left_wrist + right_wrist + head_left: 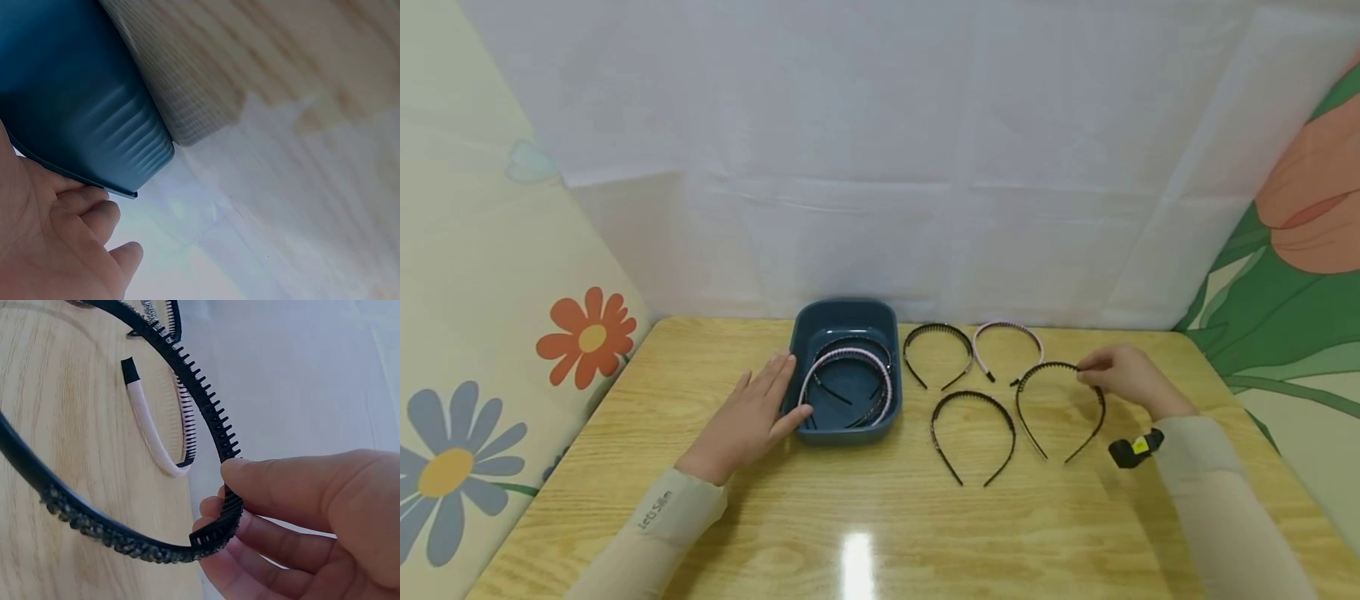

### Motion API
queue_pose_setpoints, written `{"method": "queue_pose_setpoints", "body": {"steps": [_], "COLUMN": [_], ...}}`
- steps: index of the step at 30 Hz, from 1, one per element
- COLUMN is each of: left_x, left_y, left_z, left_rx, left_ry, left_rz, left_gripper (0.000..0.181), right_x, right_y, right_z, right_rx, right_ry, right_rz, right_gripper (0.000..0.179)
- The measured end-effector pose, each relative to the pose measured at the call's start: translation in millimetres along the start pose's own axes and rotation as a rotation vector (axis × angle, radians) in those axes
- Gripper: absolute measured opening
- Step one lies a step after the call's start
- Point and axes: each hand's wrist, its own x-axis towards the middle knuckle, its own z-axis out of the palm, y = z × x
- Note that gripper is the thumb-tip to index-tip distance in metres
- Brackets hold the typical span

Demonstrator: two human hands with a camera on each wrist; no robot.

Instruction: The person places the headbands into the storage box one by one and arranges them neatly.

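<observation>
My right hand (1122, 377) pinches a black toothed headband (1024, 396) near its curved top, thumb on one side and fingertips on the other. Dark sparkling beads cover part of the same headband (112, 540) in the right wrist view. At the left, my left hand (752, 417) rests along the side of a blue plastic basin (846, 310), its fingers straight at the rim. Inside the basin lie a pink headband (848, 353) and dark headbands. In the left wrist view, the left hand's fingers (94, 203) lie against the rim.
Three more headbands lie between basin and right hand: a black one (937, 327) and a pink one (1006, 324) at the back, another black one (973, 395) in front. A white cloth (880, 167) hangs behind the wooden table (985, 542). Flowered panels stand at both sides.
</observation>
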Motion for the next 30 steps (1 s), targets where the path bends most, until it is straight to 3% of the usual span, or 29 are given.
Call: {"method": "queue_pose_setpoints", "body": {"steps": [21,30], "left_x": [-0.8,-1.1], "left_y": [3.4,4.0], "left_z": [-2.4,-2.8], "left_rx": [0.008,0.012], "left_ry": [0.014,0.023], "left_rz": [0.008,0.014], "left_gripper": [0.085,0.085], "right_x": [6.3,12.3], "right_y": [-26.6,-42.8], "right_z": [6.1,10.5], "right_rx": [-0.001,0.064], "right_ry": [0.173,0.192], "right_rz": [0.012,0.030], "right_gripper": [0.037,0.038]}}
